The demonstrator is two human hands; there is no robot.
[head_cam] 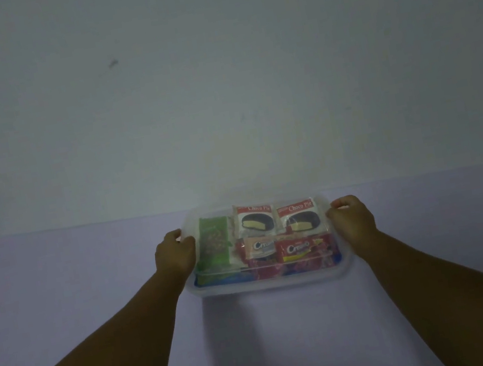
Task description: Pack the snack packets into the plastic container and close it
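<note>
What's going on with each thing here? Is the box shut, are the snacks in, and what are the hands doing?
plastic container: on the table, full of packets.
clear lid: lying over the container; cannot tell if it is snapped shut.
Choco Pie packets: two, inside, side by side at the back.
green packet: inside, at the left.
red packet: inside, at the front.
left hand: gripping the left edge.
right hand: gripping the right edge.

Both arms extended, left hand [174, 252] and right hand [351, 217] with fingers curled.
</note>
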